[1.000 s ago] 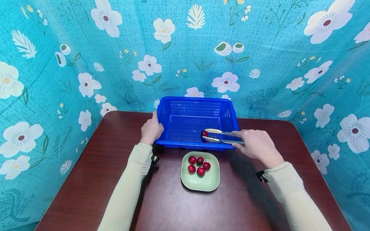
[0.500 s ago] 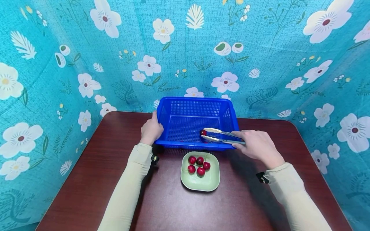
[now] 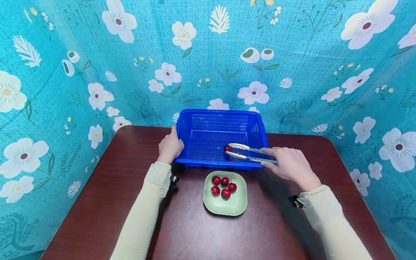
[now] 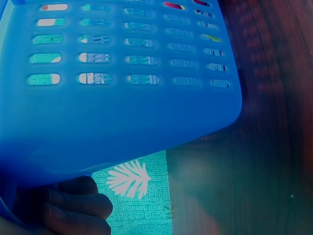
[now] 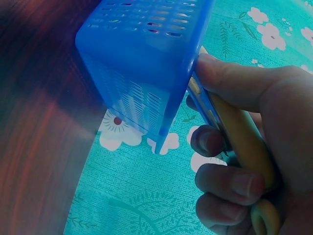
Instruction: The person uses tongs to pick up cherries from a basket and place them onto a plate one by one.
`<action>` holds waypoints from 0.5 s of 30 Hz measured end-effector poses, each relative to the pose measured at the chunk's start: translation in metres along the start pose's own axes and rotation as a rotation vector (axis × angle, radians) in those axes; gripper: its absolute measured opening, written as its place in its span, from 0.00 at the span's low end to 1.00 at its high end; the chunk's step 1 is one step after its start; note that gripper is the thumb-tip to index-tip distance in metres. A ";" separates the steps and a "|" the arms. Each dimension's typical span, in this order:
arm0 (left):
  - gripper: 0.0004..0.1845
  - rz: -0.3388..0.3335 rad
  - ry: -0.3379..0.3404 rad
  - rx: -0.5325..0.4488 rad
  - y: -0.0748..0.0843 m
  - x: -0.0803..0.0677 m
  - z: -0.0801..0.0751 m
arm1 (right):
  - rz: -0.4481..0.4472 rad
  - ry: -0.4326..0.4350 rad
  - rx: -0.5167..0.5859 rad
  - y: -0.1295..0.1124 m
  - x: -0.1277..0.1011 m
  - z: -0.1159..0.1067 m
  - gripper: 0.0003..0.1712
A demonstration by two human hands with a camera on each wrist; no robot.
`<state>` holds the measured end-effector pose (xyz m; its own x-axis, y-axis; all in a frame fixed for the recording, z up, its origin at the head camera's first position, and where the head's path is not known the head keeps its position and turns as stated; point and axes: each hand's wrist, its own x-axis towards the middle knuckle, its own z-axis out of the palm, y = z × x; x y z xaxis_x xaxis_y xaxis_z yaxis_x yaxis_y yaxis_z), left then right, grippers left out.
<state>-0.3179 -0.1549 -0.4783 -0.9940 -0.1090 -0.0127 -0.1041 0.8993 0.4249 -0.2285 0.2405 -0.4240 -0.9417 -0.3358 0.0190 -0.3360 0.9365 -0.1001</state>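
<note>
My left hand grips the left rim of a blue plastic basket; in the left wrist view its fingers curl under the rim. In my right hand is a pair of tongs with cream tips and yellow handle grips, reaching over the basket's right side. A dark red cherry lies inside the basket at the ends of the spread tips, close to the upper one. Whether the tips touch it, I cannot tell. Several cherries with stems sit in a pale green dish before the basket.
Everything stands on a dark reddish wooden table. Behind the basket and along both sides hangs a turquoise floral cloth, close to the basket's back wall. The green dish is just in front of the basket's near wall.
The cherry in the basket has shifted slightly left, and now sits farther out at the tongs' tips. The left hand, basket and dish have not moved.
</note>
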 end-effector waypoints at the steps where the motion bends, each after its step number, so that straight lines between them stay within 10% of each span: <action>1: 0.38 0.001 0.001 0.001 0.000 0.000 0.000 | -0.001 0.003 0.000 0.000 0.000 0.000 0.33; 15: 0.38 0.008 0.010 0.007 -0.001 0.001 0.002 | -0.021 0.040 0.004 0.004 -0.001 0.005 0.33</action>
<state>-0.3186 -0.1550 -0.4803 -0.9944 -0.1059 0.0003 -0.0960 0.9032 0.4183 -0.2286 0.2445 -0.4299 -0.9345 -0.3507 0.0611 -0.3554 0.9290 -0.1036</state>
